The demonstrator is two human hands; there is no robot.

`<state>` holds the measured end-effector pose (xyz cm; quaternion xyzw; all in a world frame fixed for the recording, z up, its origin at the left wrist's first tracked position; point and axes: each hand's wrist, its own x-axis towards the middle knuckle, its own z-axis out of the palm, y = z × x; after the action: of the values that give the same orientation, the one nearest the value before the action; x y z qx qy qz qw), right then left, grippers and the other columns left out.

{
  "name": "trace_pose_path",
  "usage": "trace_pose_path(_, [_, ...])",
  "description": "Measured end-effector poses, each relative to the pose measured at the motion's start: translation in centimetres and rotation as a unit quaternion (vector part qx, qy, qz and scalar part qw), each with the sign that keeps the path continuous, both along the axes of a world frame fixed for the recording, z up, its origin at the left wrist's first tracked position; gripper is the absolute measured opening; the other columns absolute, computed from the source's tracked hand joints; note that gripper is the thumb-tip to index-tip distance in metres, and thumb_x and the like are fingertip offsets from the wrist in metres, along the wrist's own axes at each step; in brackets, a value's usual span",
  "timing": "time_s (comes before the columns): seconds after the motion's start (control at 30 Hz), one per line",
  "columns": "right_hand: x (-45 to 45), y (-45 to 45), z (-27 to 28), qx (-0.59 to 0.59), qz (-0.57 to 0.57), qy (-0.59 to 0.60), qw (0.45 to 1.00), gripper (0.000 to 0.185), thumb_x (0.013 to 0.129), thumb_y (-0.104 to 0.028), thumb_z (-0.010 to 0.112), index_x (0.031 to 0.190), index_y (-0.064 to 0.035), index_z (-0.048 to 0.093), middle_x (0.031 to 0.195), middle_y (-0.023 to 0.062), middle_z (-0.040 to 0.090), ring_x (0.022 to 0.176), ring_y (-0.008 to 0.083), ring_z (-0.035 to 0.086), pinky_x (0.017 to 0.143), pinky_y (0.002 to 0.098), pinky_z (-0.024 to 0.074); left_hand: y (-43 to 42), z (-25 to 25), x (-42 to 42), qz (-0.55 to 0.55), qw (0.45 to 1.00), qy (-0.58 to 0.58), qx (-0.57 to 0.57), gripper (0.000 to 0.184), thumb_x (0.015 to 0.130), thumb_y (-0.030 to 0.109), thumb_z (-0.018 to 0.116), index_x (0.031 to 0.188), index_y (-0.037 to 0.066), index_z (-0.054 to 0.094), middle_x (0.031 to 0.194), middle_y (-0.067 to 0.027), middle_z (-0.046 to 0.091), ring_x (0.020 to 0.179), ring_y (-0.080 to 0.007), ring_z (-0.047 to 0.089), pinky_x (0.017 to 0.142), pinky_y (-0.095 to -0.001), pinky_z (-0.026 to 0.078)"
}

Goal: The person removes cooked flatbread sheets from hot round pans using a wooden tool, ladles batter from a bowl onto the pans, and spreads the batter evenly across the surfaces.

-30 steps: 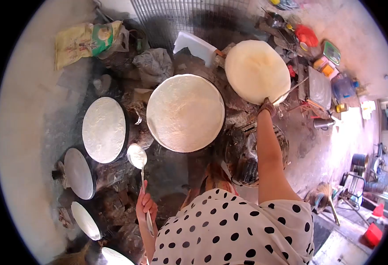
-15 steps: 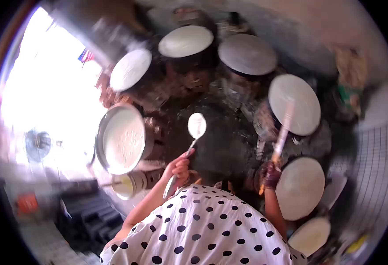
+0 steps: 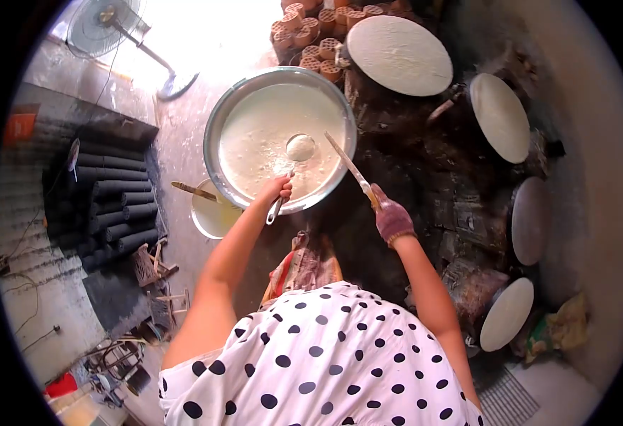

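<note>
My bare left hand (image 3: 277,187) is wrapped round the handle of a ladle (image 3: 300,148), whose bowl rests in white batter (image 3: 262,117). The batter fills a wide metal basin (image 3: 216,117) in front of me. In my right hand (image 3: 394,219), which wears a purple-grey glove, is a long flat spatula (image 3: 347,162) with a wooden handle. Its blade points up and left, with the tip over the basin's right side. Left of the basin's foot stands a small bucket (image 3: 212,216) of yellowish liquid, with a brush (image 3: 192,190) lying across it.
Round griddles coated in white, including a large one (image 3: 400,57) and a narrower-looking one (image 3: 499,117), curve along the right beside a greyer griddle (image 3: 529,220). Black cylinders (image 3: 116,184) are stacked left. A standing fan (image 3: 104,25) and perforated clay-coloured cylinders (image 3: 311,35) are behind the basin.
My view has swung left to the basin. The ladle, earlier lifted over the floor, is now in the batter. The spatula has moved from the right-hand griddles to beside the basin.
</note>
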<state>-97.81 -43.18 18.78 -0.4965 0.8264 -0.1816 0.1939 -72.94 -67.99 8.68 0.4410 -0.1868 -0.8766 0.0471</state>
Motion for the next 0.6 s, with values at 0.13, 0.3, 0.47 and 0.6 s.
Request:
trace_pose_path(0.13, [0.3, -8.8, 2.4, 0.259, -0.091, -0.082, 0.958, 0.034, 0.099, -0.026, 0.034, 0.125, -0.0176, 0.054, 0.1, 0.0182, 0.065, 0.095, 0.036, 0.061, 0.082, 0.0446, 0.0481, -4.4, -5.6, -1.1, -0.063, 0.986, -0.113, -0.102, 0.02, 0.091, 0.012, 0.045, 0.11, 0.009, 0.05, 0.06, 0.0025, 0.045, 0.044, -0.0081, 0.041, 0.039, -0.0241, 0.034])
trace_pose_path(0.3, [0.3, -8.5, 1.8, 0.253, -0.018, -0.103, 0.962, 0.034, 0.099, -0.028, 0.035, 0.125, -0.0177, 0.054, 0.1, 0.0183, 0.065, 0.093, 0.036, 0.062, 0.08, 0.0429, 0.0483, -5.2, -7.0, -1.8, -0.15, 0.945, -0.182, -0.225, 0.03, 0.089, 0.011, 0.045, 0.118, 0.004, 0.051, 0.062, -0.0011, 0.05, 0.045, -0.0112, 0.046, 0.041, -0.0279, 0.038])
trace_pose_path(0.47, [1.3, -4.9, -5.1, 0.114, -0.054, -0.164, 0.978, 0.044, 0.088, -0.016, 0.054, 0.131, -0.024, 0.051, 0.091, 0.0221, 0.062, 0.074, 0.0332, 0.063, 0.068, 0.039, 0.0505, -3.2, -7.2, -4.4, -0.114, 0.961, -0.152, -0.201, 0.014, 0.091, 0.009, 0.042, 0.101, 0.005, 0.051, 0.059, 0.0008, 0.043, 0.044, -0.0091, 0.04, 0.04, -0.0252, 0.035])
trace_pose_path(0.6, [4.4, -6.0, -1.3, 0.178, -0.278, -0.491, 0.806, 0.05, 0.091, -0.008, 0.048, 0.138, -0.0252, 0.044, 0.065, 0.0032, 0.056, 0.041, 0.0102, 0.048, 0.039, 0.0257, 0.043, -1.8, -4.3, -8.3, 0.087, 0.989, -0.012, 0.12, 0.012, 0.094, 0.009, 0.042, 0.105, 0.008, 0.048, 0.058, 0.0048, 0.039, 0.043, -0.005, 0.035, 0.039, -0.0188, 0.029])
